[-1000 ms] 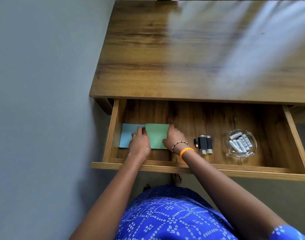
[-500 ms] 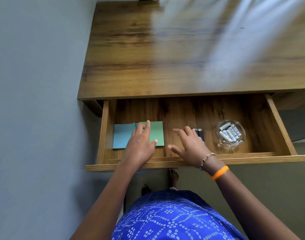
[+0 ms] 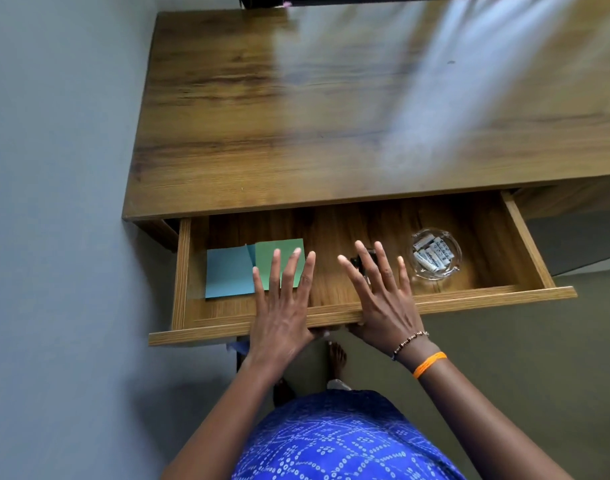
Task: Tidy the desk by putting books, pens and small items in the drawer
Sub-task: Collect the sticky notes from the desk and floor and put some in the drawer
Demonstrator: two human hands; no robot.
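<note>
The wooden drawer [image 3: 470, 295] stands pulled out under the desk top [image 3: 296, 133]. Inside at the left lie a blue book [image 3: 227, 273] and a green book [image 3: 279, 252] side by side. A small black item [image 3: 360, 258] shows between my right fingers. A glass dish of batteries [image 3: 435, 254] sits at the right. My left hand [image 3: 284, 306] and my right hand [image 3: 379, 299] are above the drawer's front edge, fingers straight and spread, palms at the front panel, thumbs under its edge. Neither hand holds anything.
A grey wall [image 3: 54, 202] runs close along the desk's left side. The floor [image 3: 539, 341] shows below the drawer at right. My bare foot [image 3: 337, 358] is under the drawer front. A dark object [image 3: 262, 0] sits at the desk's far edge.
Both hands have left the books and drawn back out of the drawer to its front edge, fingers now spread. The books lie where they were.
</note>
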